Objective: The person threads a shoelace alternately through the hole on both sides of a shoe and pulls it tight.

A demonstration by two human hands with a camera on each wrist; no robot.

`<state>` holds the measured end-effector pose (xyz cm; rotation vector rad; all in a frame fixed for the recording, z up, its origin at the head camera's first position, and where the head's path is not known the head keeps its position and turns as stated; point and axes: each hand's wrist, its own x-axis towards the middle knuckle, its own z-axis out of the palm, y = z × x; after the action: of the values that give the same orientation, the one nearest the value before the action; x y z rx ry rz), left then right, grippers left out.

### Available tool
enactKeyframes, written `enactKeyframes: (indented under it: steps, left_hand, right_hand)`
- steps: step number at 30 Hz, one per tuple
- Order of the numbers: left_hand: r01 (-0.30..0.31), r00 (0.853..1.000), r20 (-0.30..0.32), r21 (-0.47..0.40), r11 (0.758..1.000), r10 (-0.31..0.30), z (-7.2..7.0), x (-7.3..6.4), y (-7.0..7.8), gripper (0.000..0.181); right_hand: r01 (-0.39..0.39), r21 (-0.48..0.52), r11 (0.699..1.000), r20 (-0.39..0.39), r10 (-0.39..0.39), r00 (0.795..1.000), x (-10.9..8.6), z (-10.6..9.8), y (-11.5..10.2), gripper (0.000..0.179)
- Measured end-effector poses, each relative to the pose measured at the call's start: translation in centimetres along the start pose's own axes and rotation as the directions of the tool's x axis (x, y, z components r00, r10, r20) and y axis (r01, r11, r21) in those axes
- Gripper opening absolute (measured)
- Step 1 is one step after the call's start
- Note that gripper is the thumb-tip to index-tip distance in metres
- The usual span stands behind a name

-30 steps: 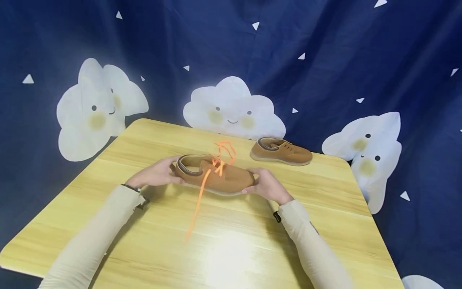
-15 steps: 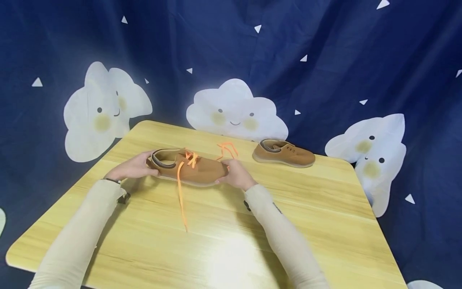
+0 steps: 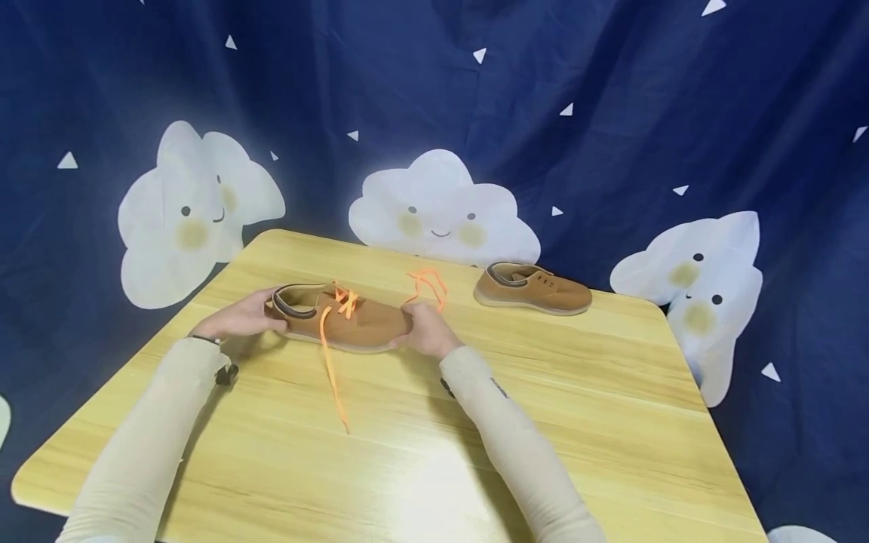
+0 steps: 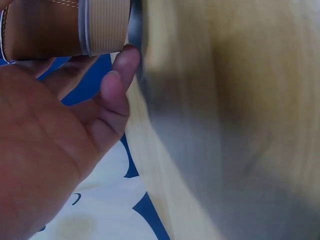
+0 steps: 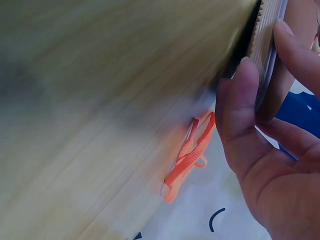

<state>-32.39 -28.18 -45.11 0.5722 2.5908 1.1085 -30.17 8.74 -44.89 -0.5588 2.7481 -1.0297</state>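
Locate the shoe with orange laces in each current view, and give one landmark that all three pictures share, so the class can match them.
Head: the laced shoe is left of centre, between the left hand and right hand.
Left wrist: top left corner, only its heel end, cut off by the frame.
Right wrist: top right corner, its toe end, partly hidden by fingers.
Shared landmark: the wooden table.

- A navy curtain [image 3: 407,83] bearing white triangles [image 3: 480,55] filled the upper frame.
- Smiling cloud prints [image 3: 441,197] crossed the middle.
- Glare [image 3: 437,490] whitened the wood-grain tabletop [image 3: 584,400], lower centre.
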Motion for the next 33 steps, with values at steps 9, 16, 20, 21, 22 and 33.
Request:
enactKeyframes:
  steps: [9, 16, 20, 21, 22, 33]
  left_hand:
    - [0.145, 0.974, -0.2, 0.164, 0.976, -0.111, -2.0, -2.0, 5.3, 0.082]
    - [-0.072, 0.903, -0.425, 0.002, 0.997, 0.066, 2.8, -1.1, 13.9, 0.048]
    - [-0.184, 0.941, -0.307, -0.108, 0.977, 0.143, 6.8, 1.9, 17.2, 0.038]
    - [-0.189, 0.95, -0.277, -0.141, 0.972, 0.144, 7.9, 2.8, 17.7, 0.037]
    - [-0.189, 0.957, -0.251, -0.171, 0.967, 0.143, 9.0, 3.6, 18.1, 0.038]
    - [-0.014, 0.993, -0.095, -0.674, 0.739, -0.067, 18.5, 10.9, 19.8, 0.053]
  right_hand:
    - [-0.056, 0.121, 0.991, 0.022, 0.054, 0.998, -2.3, -2.1, 1.3, 0.06]
    - [-0.113, 0.277, 0.954, -0.097, 0.145, 0.985, -6.4, -6.5, 5.4, 0.043]
    - [-0.161, 0.398, 0.903, -0.212, 0.262, 0.941, -8.8, -9.7, 8.9, 0.043]
    - [-0.179, 0.43, 0.885, -0.232, 0.3, 0.925, -9.4, -10.4, 9.9, 0.044]
    - [-0.197, 0.466, 0.863, -0.253, 0.344, 0.904, -9.9, -11.1, 10.9, 0.044]
    - [-0.302, 0.746, 0.593, -0.285, 0.695, 0.661, -12.3, -17.1, 19.3, 0.049]
